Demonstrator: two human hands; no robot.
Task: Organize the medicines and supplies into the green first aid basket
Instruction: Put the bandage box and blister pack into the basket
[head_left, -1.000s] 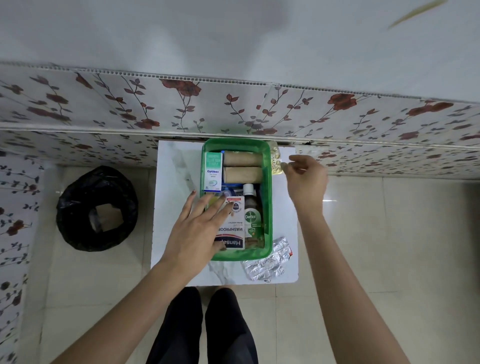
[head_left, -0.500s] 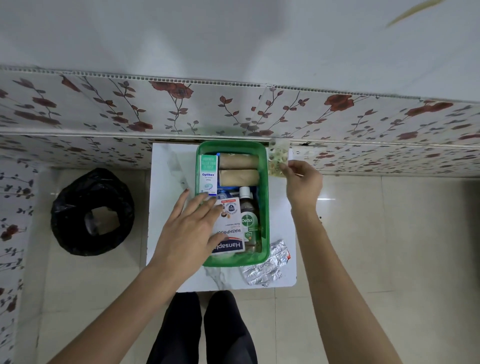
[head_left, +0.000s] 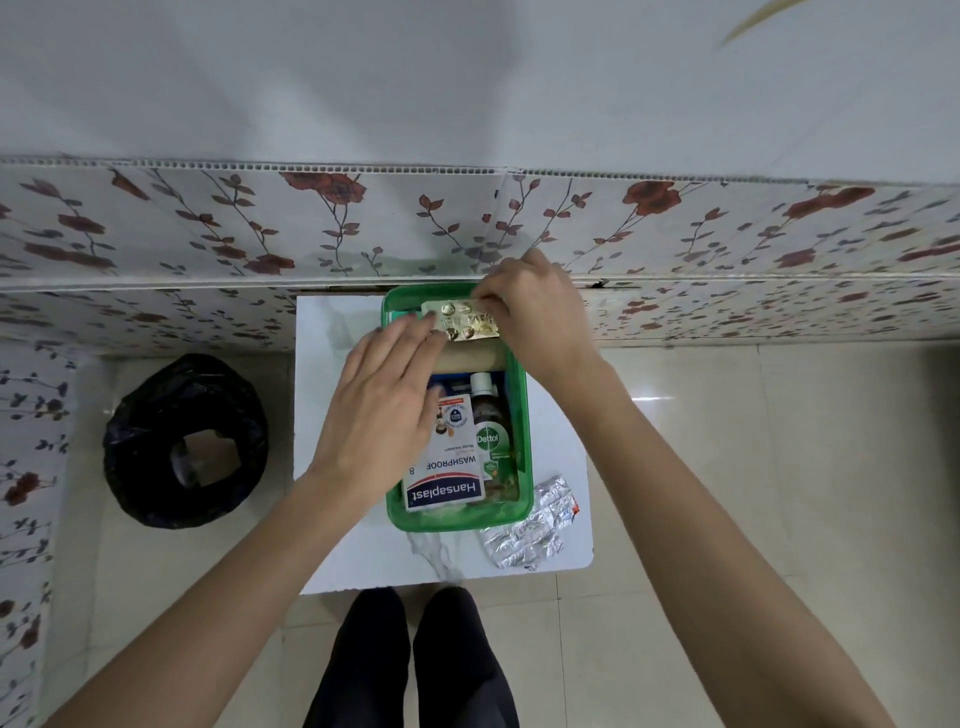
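Here the left hand (head_left: 384, 410), fingers flat and spread, steadies the gold strip (head_left: 464, 323) that the right hand (head_left: 535, 306) pinches over the basket (head_left: 519, 415)'s far end. Best to lay it flat on the rolls, clear of the rim. A foil strip (head_left: 530, 525) waits on the white table (head_left: 337, 519); black bin (head_left: 184, 441) on tiled floor.

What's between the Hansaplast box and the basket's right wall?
Head view: the Dettol bottle lies between the Hansaplast box and the green basket wall.
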